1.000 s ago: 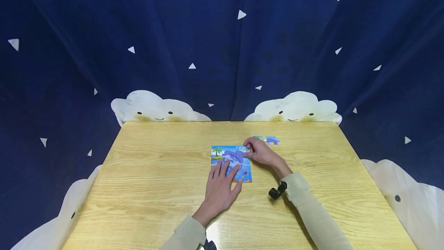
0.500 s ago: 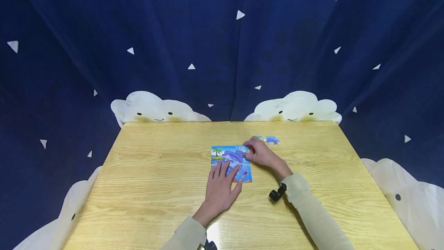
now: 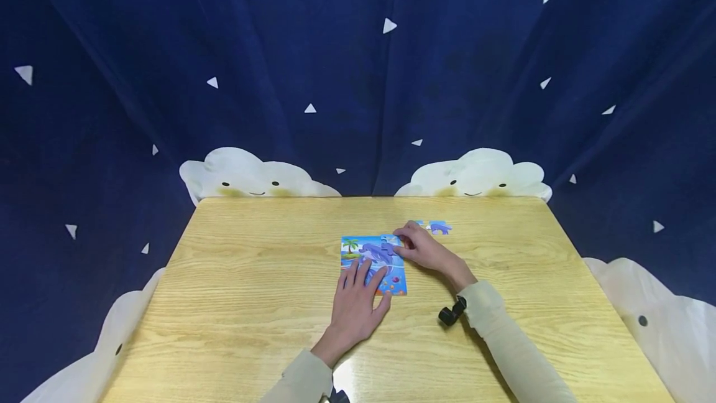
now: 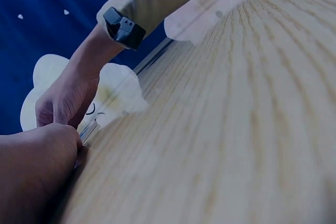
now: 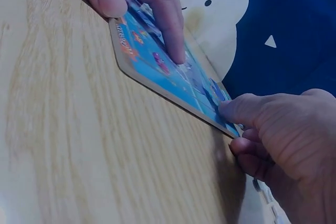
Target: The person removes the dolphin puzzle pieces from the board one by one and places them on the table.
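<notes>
A dolphin jigsaw puzzle [image 3: 396, 282] lies on the wooden table, blue with a palm tree and sea creatures. My left hand [image 3: 354, 308] rests on its lower left part, fingers spread and fairly straight. At the upper right corner, my right hand [image 3: 426, 249] pinches a puzzle piece [image 3: 388, 245] between thumb and fingers. In the right wrist view, that piece [image 5: 216, 92] sits slightly tilted above the puzzle's surface, under the right thumb [image 5: 241, 109]. The left wrist view has the left hand [image 4: 39, 163] hiding the puzzle, with the right hand [image 4: 71, 95] beyond.
Loose puzzle pieces [image 3: 440, 227] lie behind the right hand, partly hidden by it. The wooden table [image 3: 252, 272] ends at the back against a dark blue curtain [image 3: 347, 79] with white clouds. A black wrist camera [image 3: 452, 313] sits on the right wrist.
The corner piece under my right fingers now stands out from the puzzle, its outline showing where it lay nearly flush before. Both hands stay almost in place.
</notes>
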Available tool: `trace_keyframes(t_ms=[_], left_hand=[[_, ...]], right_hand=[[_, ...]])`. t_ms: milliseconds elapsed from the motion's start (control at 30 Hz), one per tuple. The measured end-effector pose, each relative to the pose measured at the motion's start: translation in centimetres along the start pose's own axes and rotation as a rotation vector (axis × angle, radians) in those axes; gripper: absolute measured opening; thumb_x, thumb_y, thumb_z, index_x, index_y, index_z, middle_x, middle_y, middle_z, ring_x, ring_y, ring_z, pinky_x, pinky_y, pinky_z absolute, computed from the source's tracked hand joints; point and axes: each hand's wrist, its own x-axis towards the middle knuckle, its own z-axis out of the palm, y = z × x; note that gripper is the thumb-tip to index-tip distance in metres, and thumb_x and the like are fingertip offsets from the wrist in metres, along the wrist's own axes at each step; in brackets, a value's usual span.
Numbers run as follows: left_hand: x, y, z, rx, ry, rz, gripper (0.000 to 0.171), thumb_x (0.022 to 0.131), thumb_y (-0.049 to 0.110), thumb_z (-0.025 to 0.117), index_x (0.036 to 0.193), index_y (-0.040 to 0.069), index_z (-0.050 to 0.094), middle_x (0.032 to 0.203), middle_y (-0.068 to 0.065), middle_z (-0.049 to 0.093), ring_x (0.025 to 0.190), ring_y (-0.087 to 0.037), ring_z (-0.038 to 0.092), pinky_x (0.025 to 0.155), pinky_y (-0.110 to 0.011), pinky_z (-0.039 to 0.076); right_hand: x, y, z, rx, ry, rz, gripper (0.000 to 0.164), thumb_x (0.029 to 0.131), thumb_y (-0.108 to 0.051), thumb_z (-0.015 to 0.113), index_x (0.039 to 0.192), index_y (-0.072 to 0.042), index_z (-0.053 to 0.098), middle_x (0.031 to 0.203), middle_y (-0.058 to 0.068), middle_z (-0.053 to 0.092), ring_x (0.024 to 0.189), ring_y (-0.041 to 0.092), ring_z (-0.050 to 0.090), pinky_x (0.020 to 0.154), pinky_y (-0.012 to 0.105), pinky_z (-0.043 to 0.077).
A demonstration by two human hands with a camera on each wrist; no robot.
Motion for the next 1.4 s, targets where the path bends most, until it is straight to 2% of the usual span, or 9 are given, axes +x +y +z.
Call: trace_keyframes(t_ms=[133, 400, 567, 833, 1133, 1400], left_hand=[[-0.3, 0.0, -0.2, -0.002, 0.005, -0.003, 0.057, 0.105, 0.054, 0.044, 0.156, 0.030, 0.050, 0.162, -0.011, 0.042, 0.154, -0.040, 0.028, 0.120, -0.059, 0.027], [-0.3, -0.2, -0.1, -0.021, -0.032, -0.024, 0.057, 0.105, 0.055, 0.043, 0.158, 0.033, 0.046, 0.164, -0.009, 0.038, 0.157, -0.037, 0.024, 0.123, -0.057, 0.023], [-0.4, -0.4, 0.2, -0.027, 0.009, -0.013, 0.057, 0.105, 0.054, 0.044, 0.157, 0.031, 0.049, 0.163, -0.011, 0.041, 0.155, -0.039, 0.027, 0.122, -0.058, 0.025], [-0.6, -0.3, 0.4, -0.028, 0.067, 0.011, 0.054, 0.104, 0.051, 0.049, 0.153, 0.028, 0.054, 0.158, -0.012, 0.046, 0.151, -0.041, 0.034, 0.118, -0.060, 0.030], [-0.3, 0.0, 0.2, -0.017, 0.040, 0.003, 0.055, 0.104, 0.053, 0.046, 0.154, 0.031, 0.052, 0.160, -0.010, 0.044, 0.153, -0.038, 0.031, 0.119, -0.058, 0.029], [-0.1, 0.1, 0.1, -0.016, 0.058, 0.009, 0.054, 0.104, 0.052, 0.047, 0.153, 0.030, 0.054, 0.159, -0.011, 0.045, 0.153, -0.039, 0.032, 0.119, -0.058, 0.029]], right_hand=[[-0.3, 0.1, -0.2, -0.011, 0.015, -0.028, 0.036, 0.100, -0.018, 0.071, 0.128, 0.004, 0.067, 0.095, 0.007, 0.054, 0.082, 0.014, 0.048, 0.073, 0.031, 0.043], [-1.1, 0.2, -1.5, -0.018, 0.010, 0.006, 0.031, 0.102, -0.014, 0.067, 0.129, 0.001, 0.065, 0.098, 0.006, 0.052, 0.087, 0.017, 0.047, 0.076, 0.033, 0.043], [-1.6, 0.4, -2.5, -0.005, 0.034, 0.004, 0.032, 0.102, -0.010, 0.067, 0.130, 0.006, 0.063, 0.101, 0.011, 0.054, 0.086, 0.017, 0.050, 0.076, 0.032, 0.046], [-3.1, 1.7, -4.4, -0.060, 0.063, 0.057, 0.039, 0.103, -0.010, 0.065, 0.137, 0.008, 0.057, 0.105, 0.011, 0.056, 0.091, 0.019, 0.053, 0.080, 0.036, 0.050], [-4.2, 2.9, -6.1, -0.060, 0.079, 0.097, 0.039, 0.103, -0.006, 0.063, 0.139, 0.010, 0.056, 0.112, 0.018, 0.057, 0.095, 0.022, 0.057, 0.079, 0.036, 0.052], [-4.8, 3.8, -7.4, -0.064, 0.084, 0.140, 0.041, 0.104, -0.006, 0.061, 0.140, 0.011, 0.052, 0.115, 0.020, 0.056, 0.100, 0.027, 0.059, 0.083, 0.041, 0.053]])
